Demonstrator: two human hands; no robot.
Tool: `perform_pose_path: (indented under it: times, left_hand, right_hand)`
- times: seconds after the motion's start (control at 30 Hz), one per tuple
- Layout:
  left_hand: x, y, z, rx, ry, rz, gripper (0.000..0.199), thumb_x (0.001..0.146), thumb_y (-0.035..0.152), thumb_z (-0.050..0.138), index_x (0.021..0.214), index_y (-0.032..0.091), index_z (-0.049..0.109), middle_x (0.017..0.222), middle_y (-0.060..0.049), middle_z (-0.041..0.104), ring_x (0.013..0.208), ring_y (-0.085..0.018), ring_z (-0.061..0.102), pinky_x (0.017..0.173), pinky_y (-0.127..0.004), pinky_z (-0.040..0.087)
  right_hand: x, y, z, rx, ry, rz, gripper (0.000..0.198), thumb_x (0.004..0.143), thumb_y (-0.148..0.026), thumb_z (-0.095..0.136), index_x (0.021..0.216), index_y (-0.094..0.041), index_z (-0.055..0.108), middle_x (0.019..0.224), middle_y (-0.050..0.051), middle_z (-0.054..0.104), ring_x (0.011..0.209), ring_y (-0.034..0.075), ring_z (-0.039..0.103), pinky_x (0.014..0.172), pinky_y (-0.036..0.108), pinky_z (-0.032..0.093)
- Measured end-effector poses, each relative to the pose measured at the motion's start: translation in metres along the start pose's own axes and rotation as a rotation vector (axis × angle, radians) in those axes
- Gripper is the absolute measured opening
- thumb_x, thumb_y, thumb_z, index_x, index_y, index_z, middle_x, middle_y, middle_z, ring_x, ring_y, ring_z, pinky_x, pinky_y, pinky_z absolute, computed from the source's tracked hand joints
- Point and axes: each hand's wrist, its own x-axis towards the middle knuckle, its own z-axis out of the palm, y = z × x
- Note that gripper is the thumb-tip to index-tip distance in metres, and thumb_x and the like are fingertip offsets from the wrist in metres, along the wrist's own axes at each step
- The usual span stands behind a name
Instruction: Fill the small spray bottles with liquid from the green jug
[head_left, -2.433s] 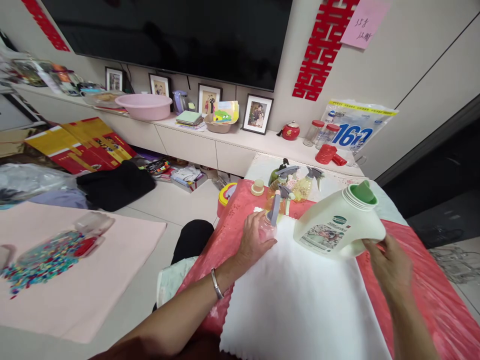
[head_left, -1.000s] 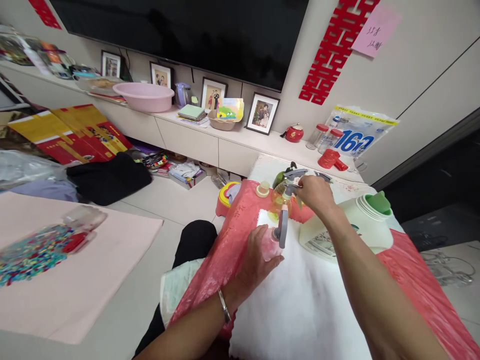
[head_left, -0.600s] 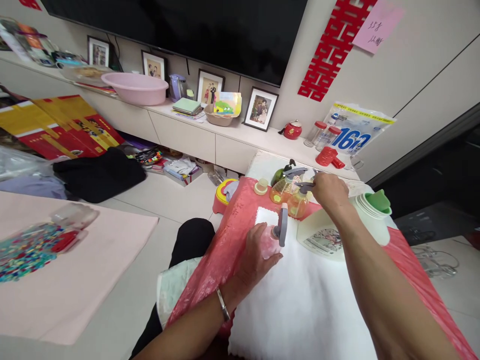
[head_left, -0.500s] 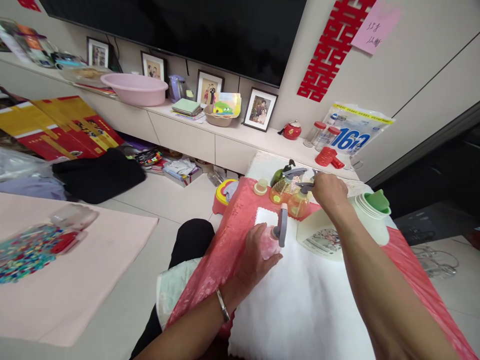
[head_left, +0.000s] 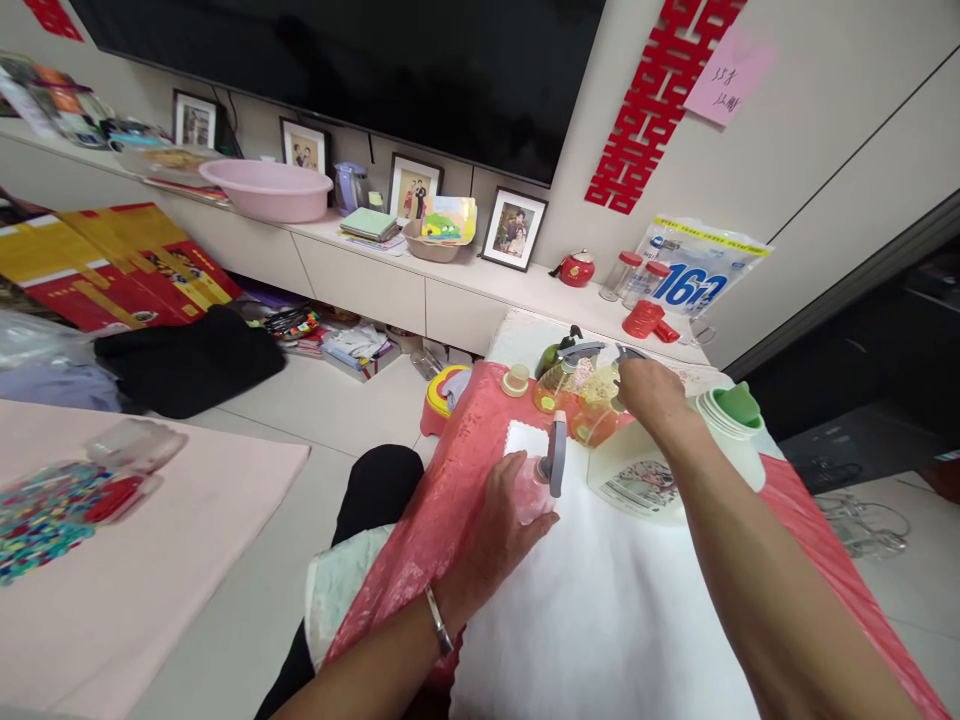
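My left hand [head_left: 510, 525] is wrapped around a small pink spray bottle [head_left: 531, 495] with a grey trigger head, standing upright on the white cloth [head_left: 592, 600]. My right hand [head_left: 649, 388] is closed at the neck of an orange-tinted spray bottle [head_left: 594, 424] farther back. My hand hides that neck, and a grey trigger head [head_left: 634, 353] shows beside my fingers. To its left stands another amber spray bottle [head_left: 551, 397]. Behind these is a green pump bottle [head_left: 551, 358]. Under my right forearm a large pale jug [head_left: 637, 480] lies near a wide-mouthed white tub [head_left: 739, 435] holding a green scoop.
A small pale cup [head_left: 516, 380] sits at the red-covered table's back left corner. Beyond are a red teapot [head_left: 576, 268], red-lidded jars [head_left: 621, 275] and a blue-white bag [head_left: 694, 275] on the cabinet. A pink table [head_left: 202, 560] with colourful small pieces is at left.
My right hand has shifted slightly, and the grey head of the front orange bottle no longer points left as before. My left hand stays on the pink bottle. The camera view has moved a little.
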Motion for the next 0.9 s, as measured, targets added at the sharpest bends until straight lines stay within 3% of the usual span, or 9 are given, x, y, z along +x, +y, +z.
perform_pose_path:
  times: [0.13,0.27,0.33,0.4,0.47,0.57,0.63,0.77,0.9]
  left_hand:
    - [0.003,-0.002,0.002,-0.004,0.019,-0.01,0.075,0.083,0.061,0.069,0.142,0.026,0.041,0.142,-0.012,0.046,0.134,-0.034,0.045,0.115,-0.054,0.039]
    - [0.004,-0.007,0.004,-0.033,0.038,-0.006,0.076,0.08,0.065,0.07,0.139,0.024,0.045,0.14,-0.013,0.048,0.133,-0.034,0.046,0.114,-0.054,0.039]
    - [0.003,-0.007,0.004,-0.059,0.038,-0.025,0.077,0.078,0.064,0.072,0.138,0.024,0.045,0.14,-0.013,0.049,0.132,-0.034,0.047,0.115,-0.055,0.039]
    - [0.004,-0.004,0.003,-0.099,0.034,-0.061,0.08,0.076,0.058,0.077,0.14,0.024,0.043,0.14,-0.014,0.049,0.133,-0.035,0.047,0.115,-0.055,0.039]
    - [0.008,0.002,0.003,-0.154,0.043,-0.11,0.083,0.073,0.049,0.081,0.142,0.024,0.04,0.142,-0.014,0.048,0.135,-0.035,0.047,0.116,-0.055,0.039]
    - [0.028,0.015,0.004,-0.191,0.08,-0.191,0.086,0.071,0.032,0.083,0.144,0.025,0.038,0.144,-0.014,0.048,0.139,-0.035,0.046,0.116,-0.055,0.039]
    - [0.049,0.022,0.007,-0.149,0.106,-0.217,0.088,0.068,0.024,0.084,0.143,0.025,0.038,0.144,-0.013,0.048,0.14,-0.036,0.045,0.116,-0.056,0.038]
    - [0.087,0.02,0.018,-0.095,0.115,-0.13,0.094,0.064,0.018,0.086,0.144,0.025,0.037,0.145,-0.014,0.048,0.14,-0.037,0.044,0.117,-0.056,0.037]
    - [0.101,0.004,0.032,-0.079,0.129,-0.045,0.092,0.065,0.021,0.088,0.143,0.027,0.038,0.146,-0.014,0.047,0.141,-0.036,0.044,0.118,-0.057,0.035]
  right_hand:
    - [-0.014,0.008,-0.007,0.074,0.109,-0.095,0.025,0.092,-0.008,0.057,0.114,-0.01,0.07,0.107,0.014,0.064,0.1,0.025,0.064,0.079,0.029,0.048]
    - [-0.045,0.022,-0.01,0.173,0.31,-0.155,0.036,0.098,-0.013,0.053,0.132,-0.02,0.063,0.12,0.006,0.063,0.108,0.022,0.062,0.083,0.028,0.047]
    - [-0.066,0.031,-0.004,0.27,0.488,-0.194,0.034,0.099,-0.016,0.053,0.131,-0.019,0.063,0.119,0.004,0.065,0.105,0.018,0.063,0.084,0.026,0.047]
    - [-0.091,0.037,0.008,0.456,0.787,-0.315,0.026,0.1,-0.023,0.055,0.121,-0.016,0.066,0.107,0.002,0.068,0.092,0.014,0.066,0.079,0.023,0.047]
    - [-0.117,0.042,0.027,0.533,0.887,-0.378,0.025,0.104,-0.03,0.051,0.122,-0.018,0.065,0.103,-0.002,0.068,0.086,0.01,0.066,0.072,0.02,0.047]
    - [-0.153,0.044,0.065,0.597,0.847,-0.341,0.023,0.107,-0.034,0.051,0.121,-0.021,0.065,0.103,-0.004,0.068,0.085,0.008,0.067,0.063,0.016,0.047]
    - [-0.175,0.043,0.095,0.67,0.716,-0.328,0.025,0.107,-0.036,0.051,0.125,-0.023,0.063,0.109,-0.004,0.067,0.087,0.007,0.068,0.059,0.014,0.047]
    - [-0.216,0.035,0.148,0.868,0.469,-0.177,0.029,0.107,-0.042,0.047,0.125,-0.024,0.063,0.106,-0.003,0.067,0.083,0.007,0.068,0.054,0.013,0.047]
    - [-0.247,0.026,0.184,0.975,0.39,-0.001,0.04,0.107,-0.053,0.041,0.119,-0.023,0.064,0.101,-0.001,0.067,0.08,0.01,0.068,0.062,0.015,0.052]
